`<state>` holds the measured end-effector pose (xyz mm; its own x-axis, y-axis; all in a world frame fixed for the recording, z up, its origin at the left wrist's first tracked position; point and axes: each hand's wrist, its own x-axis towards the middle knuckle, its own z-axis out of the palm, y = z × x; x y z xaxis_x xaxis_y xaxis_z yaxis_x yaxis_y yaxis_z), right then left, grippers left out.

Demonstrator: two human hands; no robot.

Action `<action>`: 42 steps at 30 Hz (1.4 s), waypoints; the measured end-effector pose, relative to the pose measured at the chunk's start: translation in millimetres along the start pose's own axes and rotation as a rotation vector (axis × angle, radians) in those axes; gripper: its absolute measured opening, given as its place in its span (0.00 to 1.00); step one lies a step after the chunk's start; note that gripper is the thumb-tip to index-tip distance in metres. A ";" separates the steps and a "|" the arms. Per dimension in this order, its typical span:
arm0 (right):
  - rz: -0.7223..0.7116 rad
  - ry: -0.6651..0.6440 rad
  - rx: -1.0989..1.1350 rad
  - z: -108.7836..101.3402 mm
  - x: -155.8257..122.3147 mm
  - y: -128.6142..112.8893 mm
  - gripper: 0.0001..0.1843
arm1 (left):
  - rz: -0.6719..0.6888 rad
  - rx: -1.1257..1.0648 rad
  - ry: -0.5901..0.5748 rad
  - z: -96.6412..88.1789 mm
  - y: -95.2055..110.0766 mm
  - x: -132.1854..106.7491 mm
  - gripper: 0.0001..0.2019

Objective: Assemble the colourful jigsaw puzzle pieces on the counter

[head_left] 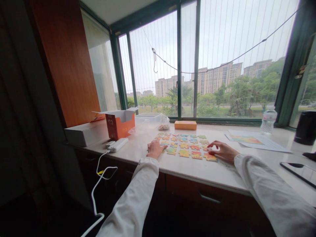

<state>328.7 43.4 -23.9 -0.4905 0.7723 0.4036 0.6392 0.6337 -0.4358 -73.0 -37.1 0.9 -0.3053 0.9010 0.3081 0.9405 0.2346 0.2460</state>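
Note:
Colourful jigsaw puzzle pieces (184,153) lie in spaced rows on the white countertop (177,166). My left hand (155,148) rests at the left edge of the rows, fingers spread and covering some pieces there. At the right edge, my right hand (222,151) hovers over or touches an orange-yellow piece (210,157), thumb and fingers apart. I see nothing held in either hand. Red and orange pieces (197,154) sit in the nearest row between my hands, with green and blue ones farther back.
An orange box (185,125) stands behind the rows. To the left are an open red-orange carton (120,123), a white box (85,133) and a white power bank (118,144) with a cable. Printed sheets (256,140), a bottle (268,121) and a phone (300,171) lie right.

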 end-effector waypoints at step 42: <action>-0.069 0.025 -0.030 3.6 6.8 13.3 0.25 | 0.397 -0.235 0.099 -1.8 7.7 -6.2 0.21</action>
<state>331.7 57.3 -29.8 -0.5195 0.7250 0.4523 0.6219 0.6838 -0.3818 -64.1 -41.6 2.6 0.0476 0.8626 0.5037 0.9315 -0.2204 0.2894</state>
